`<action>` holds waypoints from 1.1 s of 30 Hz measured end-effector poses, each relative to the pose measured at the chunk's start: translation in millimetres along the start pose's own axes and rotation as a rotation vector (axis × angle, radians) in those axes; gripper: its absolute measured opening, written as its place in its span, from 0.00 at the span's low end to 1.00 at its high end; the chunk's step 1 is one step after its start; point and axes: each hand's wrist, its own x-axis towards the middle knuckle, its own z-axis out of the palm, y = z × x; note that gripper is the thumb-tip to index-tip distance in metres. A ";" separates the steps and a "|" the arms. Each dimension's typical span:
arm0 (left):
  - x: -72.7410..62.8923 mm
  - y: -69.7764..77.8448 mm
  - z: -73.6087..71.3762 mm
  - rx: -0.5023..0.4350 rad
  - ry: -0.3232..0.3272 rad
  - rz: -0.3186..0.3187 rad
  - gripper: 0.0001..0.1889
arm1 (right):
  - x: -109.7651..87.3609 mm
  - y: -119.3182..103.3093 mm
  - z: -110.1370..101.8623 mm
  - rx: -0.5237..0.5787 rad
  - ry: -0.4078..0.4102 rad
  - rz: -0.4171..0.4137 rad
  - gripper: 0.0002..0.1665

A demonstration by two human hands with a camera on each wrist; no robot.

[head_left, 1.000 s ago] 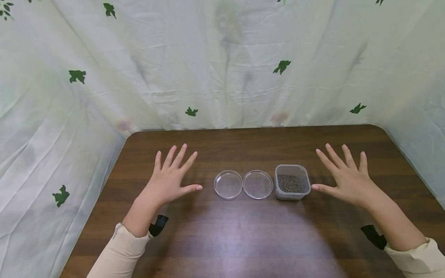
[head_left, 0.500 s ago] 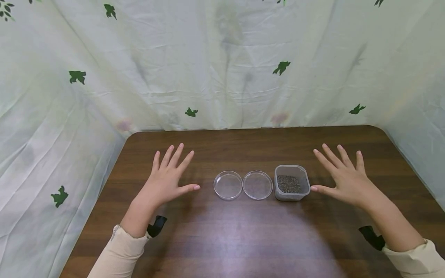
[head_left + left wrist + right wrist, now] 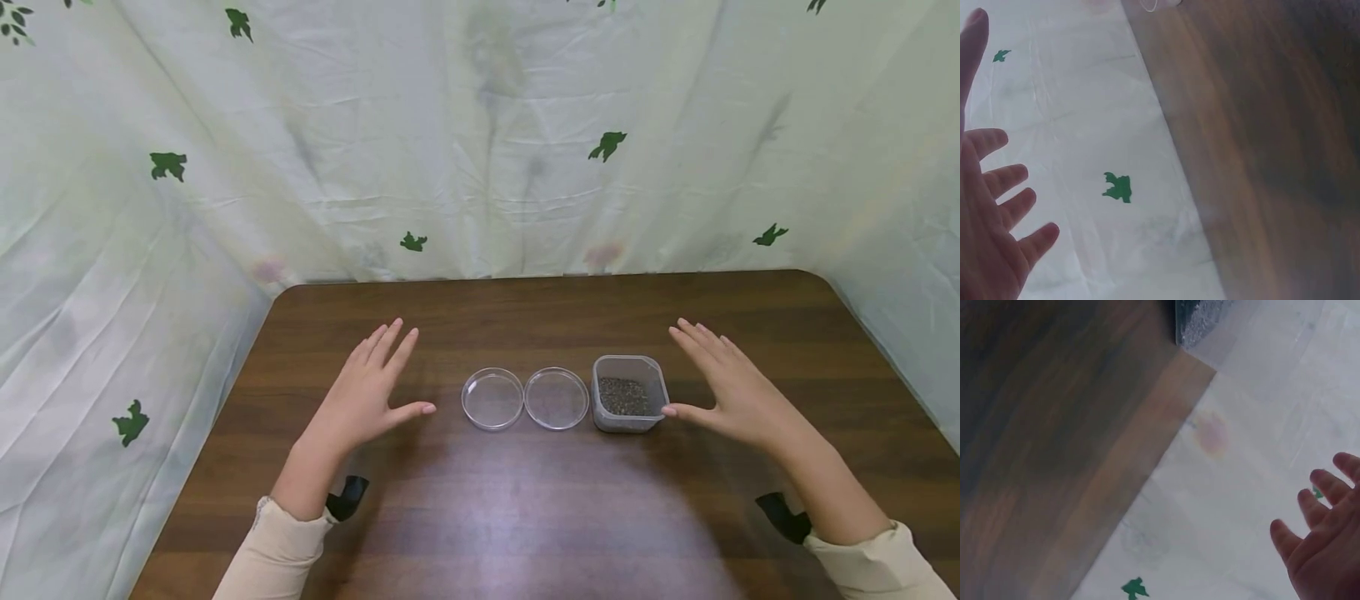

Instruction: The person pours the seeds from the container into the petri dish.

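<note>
Two shallow round clear dishes, a left one and a right one, sit side by side mid-table in the head view. Right of them is a square clear plastic tub partly filled with dark grey grains. My left hand hovers left of the dishes, fingers extended, thumb pointing towards them. Beside the tub, my right hand is held with straight fingers; its thumb tip appears at the tub's right rim, and contact cannot be told. Neither hand holds anything. A corner of the tub shows in the right wrist view.
A brown wooden table bears everything. White cloth with green leaf-like patches hangs behind it and at both sides. A black band is at the left wrist, another black band at the right.
The spread fingers of both hands have drawn closer together. My right hand has shifted slightly left towards the tub. Dishes and tub have stayed in place.
</note>
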 end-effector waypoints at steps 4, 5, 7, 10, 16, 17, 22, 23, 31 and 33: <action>-1.7 0.5 5.5 -0.070 0.049 -0.002 0.53 | 1.1 1.7 6.7 0.054 0.018 -0.027 0.59; -2.0 0.8 7.1 -0.085 0.060 -0.004 0.53 | 1.0 1.6 8.1 0.071 0.021 -0.028 0.60; -2.6 1.6 10.8 -0.104 0.081 -0.008 0.54 | 0.7 1.2 11.0 0.102 0.023 -0.017 0.60; -4.2 3.0 17.3 -0.128 0.099 -0.020 0.54 | -0.3 -0.7 15.8 0.146 0.014 0.020 0.60; -7.9 4.6 30.6 -0.186 0.110 -0.079 0.55 | -1.3 -2.3 26.8 0.232 0.008 0.099 0.61; -8.2 4.9 32.9 -0.197 0.110 -0.091 0.55 | -1.5 -2.1 28.5 0.245 0.010 0.110 0.61; -9.2 8.2 43.5 -0.273 0.089 -0.160 0.55 | -3.4 -1.3 35.9 0.291 -0.001 0.175 0.62; -9.5 8.9 45.2 -0.293 0.086 -0.173 0.55 | -3.8 -1.3 37.3 0.298 -0.006 0.188 0.62; -10.0 12.1 59.8 -0.436 0.073 -0.252 0.54 | -4.5 -2.6 48.2 0.350 -0.026 0.259 0.63; -9.1 13.0 63.0 -0.472 0.065 -0.264 0.55 | -4.2 -2.6 50.1 0.365 -0.020 0.265 0.63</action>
